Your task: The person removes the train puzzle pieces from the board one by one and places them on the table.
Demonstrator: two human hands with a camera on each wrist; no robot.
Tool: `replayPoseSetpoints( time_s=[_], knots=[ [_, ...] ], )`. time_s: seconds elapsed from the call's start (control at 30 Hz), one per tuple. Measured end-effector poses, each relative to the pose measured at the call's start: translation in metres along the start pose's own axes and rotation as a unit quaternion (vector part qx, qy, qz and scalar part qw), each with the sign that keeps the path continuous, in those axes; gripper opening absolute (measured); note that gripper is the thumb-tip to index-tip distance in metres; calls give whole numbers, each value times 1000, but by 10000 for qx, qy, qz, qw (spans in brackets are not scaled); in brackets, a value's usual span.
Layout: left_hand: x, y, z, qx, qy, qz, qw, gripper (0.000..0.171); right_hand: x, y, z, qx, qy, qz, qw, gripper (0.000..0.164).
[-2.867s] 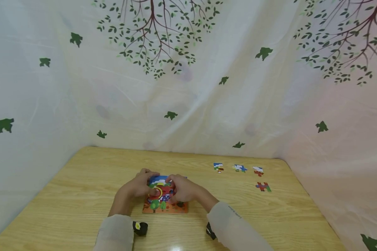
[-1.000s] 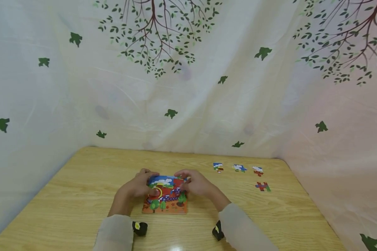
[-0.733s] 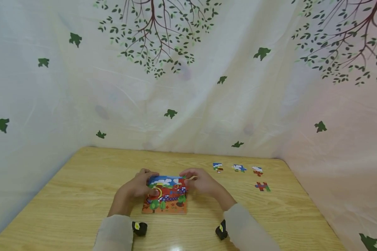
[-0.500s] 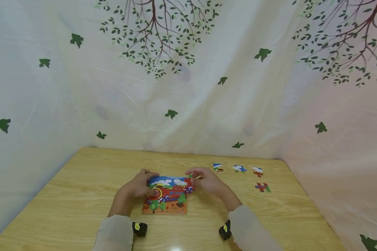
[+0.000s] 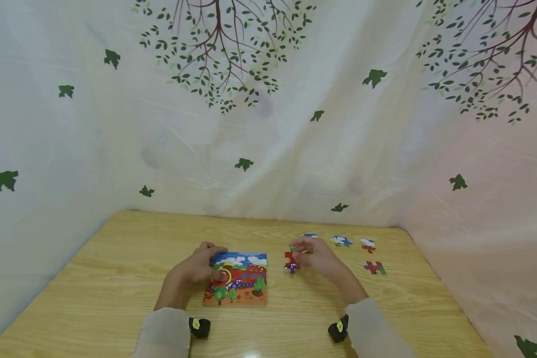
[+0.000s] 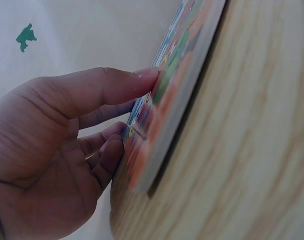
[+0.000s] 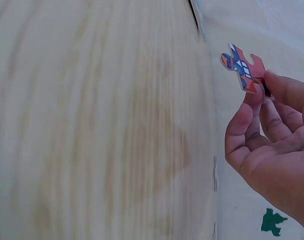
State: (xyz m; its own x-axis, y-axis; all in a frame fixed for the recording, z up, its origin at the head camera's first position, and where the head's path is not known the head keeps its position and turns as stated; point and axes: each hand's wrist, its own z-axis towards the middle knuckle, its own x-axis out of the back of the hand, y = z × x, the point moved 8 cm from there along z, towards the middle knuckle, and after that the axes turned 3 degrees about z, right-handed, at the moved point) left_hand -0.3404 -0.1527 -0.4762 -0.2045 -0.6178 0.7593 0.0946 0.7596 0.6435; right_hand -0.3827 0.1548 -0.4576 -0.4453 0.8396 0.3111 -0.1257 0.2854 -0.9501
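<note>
A square puzzle board (image 5: 241,288) printed with a red train, trees and clouds lies on the wooden table. My left hand (image 5: 200,266) holds its left side, thumb on the printed face and fingers at the edge; in the left wrist view the thumb (image 6: 122,87) presses the picture. To the right of the board, my right hand (image 5: 315,256) pinches a red jigsaw piece (image 5: 291,262) between thumb and fingers, apart from the board. The right wrist view shows that piece (image 7: 244,67), red and blue with a rounded knob, raised off the table.
Several loose jigsaw pieces lie at the back right: a blue one (image 5: 311,235) partly behind the right hand, a blue and white one (image 5: 341,241), a white and red one (image 5: 368,244) and a red and green one (image 5: 376,268). A pale curtain (image 5: 277,189) hangs behind the table.
My right hand was over the board and has moved right, drawing the red jigsaw piece off the board's right side. The train picture there is now uncovered. The left hand has stayed put.
</note>
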Motion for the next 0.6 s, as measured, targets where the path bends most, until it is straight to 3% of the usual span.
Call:
replayPoseSetpoints(
  time_s=[0.37,0.6],
  knots=[
    [-4,7,-13,105,45,29,9999,70,41,12,-23,-66,192,-67,9998,38],
    [-4,6,-12,131,56,-22,9999,69,65,18,-33,-156,476,-162,9986,38]
  ],
)
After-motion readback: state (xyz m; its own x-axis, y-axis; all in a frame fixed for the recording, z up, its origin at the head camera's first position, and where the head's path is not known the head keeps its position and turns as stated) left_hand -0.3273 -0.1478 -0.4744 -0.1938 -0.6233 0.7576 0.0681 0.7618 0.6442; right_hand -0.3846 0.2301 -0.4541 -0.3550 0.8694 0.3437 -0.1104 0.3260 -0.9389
